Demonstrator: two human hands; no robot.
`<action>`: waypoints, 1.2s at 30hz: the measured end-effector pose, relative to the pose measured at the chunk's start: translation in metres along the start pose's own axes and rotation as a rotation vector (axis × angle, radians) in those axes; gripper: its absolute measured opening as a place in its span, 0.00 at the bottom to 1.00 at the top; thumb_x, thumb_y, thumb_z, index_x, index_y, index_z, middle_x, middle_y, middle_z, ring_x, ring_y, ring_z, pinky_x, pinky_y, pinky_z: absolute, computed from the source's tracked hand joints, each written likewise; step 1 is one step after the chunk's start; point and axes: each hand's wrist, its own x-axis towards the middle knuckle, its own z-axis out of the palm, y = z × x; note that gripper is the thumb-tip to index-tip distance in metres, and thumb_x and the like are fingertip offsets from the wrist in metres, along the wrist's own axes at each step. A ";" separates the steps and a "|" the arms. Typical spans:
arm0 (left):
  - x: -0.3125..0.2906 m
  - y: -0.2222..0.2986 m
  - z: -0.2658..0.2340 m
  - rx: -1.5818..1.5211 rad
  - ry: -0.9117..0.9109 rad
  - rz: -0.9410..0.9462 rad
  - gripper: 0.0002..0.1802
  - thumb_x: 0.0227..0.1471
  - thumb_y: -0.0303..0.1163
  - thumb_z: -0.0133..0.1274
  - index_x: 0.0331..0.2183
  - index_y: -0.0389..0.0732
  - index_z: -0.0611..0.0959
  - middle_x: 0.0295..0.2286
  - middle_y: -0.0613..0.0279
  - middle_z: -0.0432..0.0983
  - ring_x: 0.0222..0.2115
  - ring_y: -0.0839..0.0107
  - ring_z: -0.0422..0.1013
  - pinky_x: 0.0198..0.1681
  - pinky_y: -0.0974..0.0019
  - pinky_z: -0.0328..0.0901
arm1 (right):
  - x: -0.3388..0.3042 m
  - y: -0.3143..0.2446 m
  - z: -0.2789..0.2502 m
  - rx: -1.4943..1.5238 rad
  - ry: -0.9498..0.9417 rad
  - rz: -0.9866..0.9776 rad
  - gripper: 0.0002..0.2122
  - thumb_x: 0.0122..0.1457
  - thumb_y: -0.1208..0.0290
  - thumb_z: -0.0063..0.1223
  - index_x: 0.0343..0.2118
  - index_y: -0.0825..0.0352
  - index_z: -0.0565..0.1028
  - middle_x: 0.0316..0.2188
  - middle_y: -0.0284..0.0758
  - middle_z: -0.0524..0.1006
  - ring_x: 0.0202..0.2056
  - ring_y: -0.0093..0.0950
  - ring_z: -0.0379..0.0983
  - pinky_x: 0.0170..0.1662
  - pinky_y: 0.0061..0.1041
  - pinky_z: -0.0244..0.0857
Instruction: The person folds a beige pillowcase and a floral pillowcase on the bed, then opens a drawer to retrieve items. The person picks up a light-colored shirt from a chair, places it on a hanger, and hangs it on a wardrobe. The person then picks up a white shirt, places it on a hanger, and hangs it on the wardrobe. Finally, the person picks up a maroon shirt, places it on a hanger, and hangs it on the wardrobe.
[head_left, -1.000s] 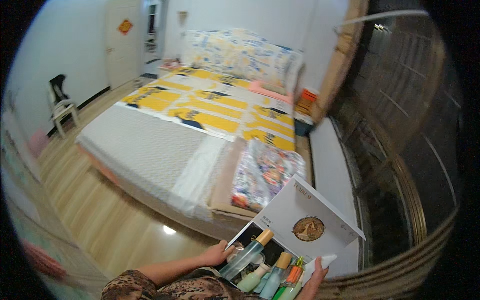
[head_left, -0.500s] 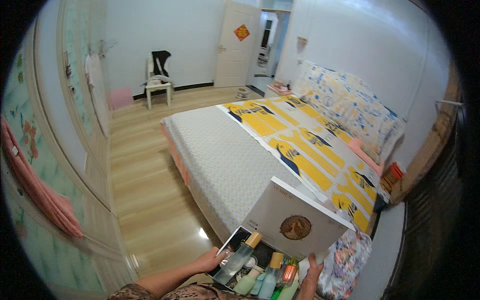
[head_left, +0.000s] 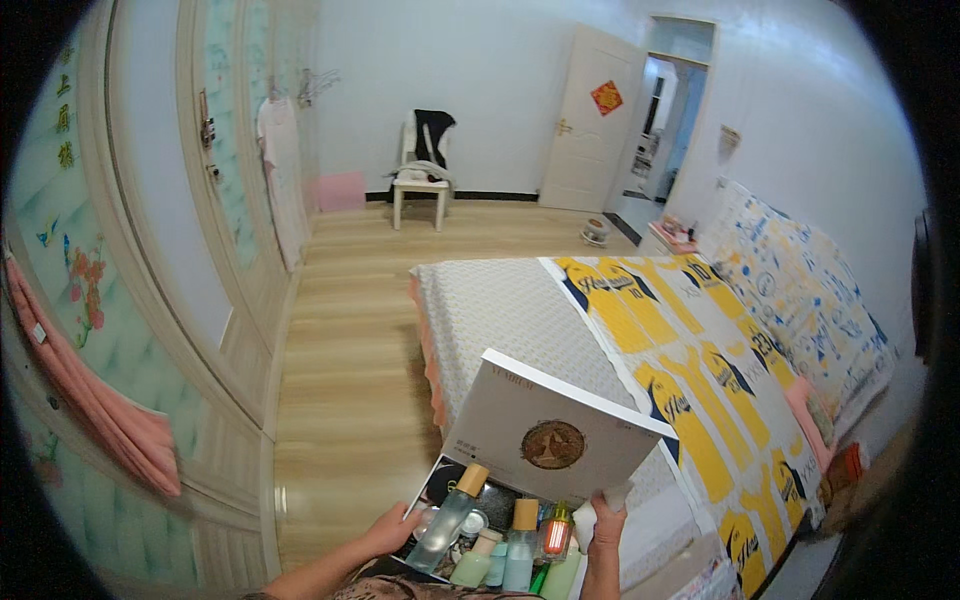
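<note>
Both hands carry an open white box whose raised lid [head_left: 500,425] bears a round brown emblem. My left hand [head_left: 390,530] is closed on the box's left edge. At the right side, my right hand [head_left: 606,520] grips the box near the lower corner of the lid. Inside lie a clear bottle with a gold cap [head_left: 445,525], a pale blue bottle with a gold cap [head_left: 520,555], a small light green bottle [head_left: 475,562] and a glass bottle with orange-red contents [head_left: 556,535]. Other small containers are partly covered by these.
A bed [head_left: 510,310] with a yellow-patterned sheet stands ahead to the right. Wardrobe doors [head_left: 150,300] line the left, with a pink cloth [head_left: 110,420] hanging there. A white chair [head_left: 420,185] holds clothes. Wooden floor [head_left: 340,400] runs between bed and wardrobe toward an open door [head_left: 585,130].
The view has turned left, so the bed and door appear farther right. The box, still in both hands, sits slightly more to the left in the picture.
</note>
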 end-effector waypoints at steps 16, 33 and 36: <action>0.177 0.011 -0.167 0.045 0.174 -0.089 0.26 0.48 0.48 0.38 0.34 0.30 0.68 0.30 0.40 0.69 0.34 0.51 0.66 0.37 0.58 0.59 | 0.137 0.023 0.264 0.066 -0.111 0.043 0.16 0.42 0.72 0.55 0.35 0.70 0.68 0.30 0.32 0.71 0.30 0.24 0.66 0.36 0.22 0.60; 0.461 0.042 -0.245 0.017 0.030 -0.038 0.27 0.47 0.49 0.39 0.34 0.31 0.70 0.32 0.43 0.69 0.35 0.53 0.66 0.39 0.60 0.59 | 0.328 0.054 0.402 0.073 0.086 0.077 0.18 0.42 0.76 0.55 0.38 0.70 0.66 0.30 0.32 0.71 0.30 0.24 0.67 0.35 0.22 0.60; 0.502 0.054 -0.253 0.042 0.004 -0.109 0.27 0.47 0.49 0.39 0.33 0.31 0.70 0.30 0.43 0.69 0.33 0.54 0.67 0.37 0.60 0.59 | 0.361 0.068 0.416 0.061 0.166 0.064 0.18 0.42 0.76 0.55 0.39 0.70 0.66 0.31 0.33 0.71 0.31 0.25 0.67 0.36 0.23 0.61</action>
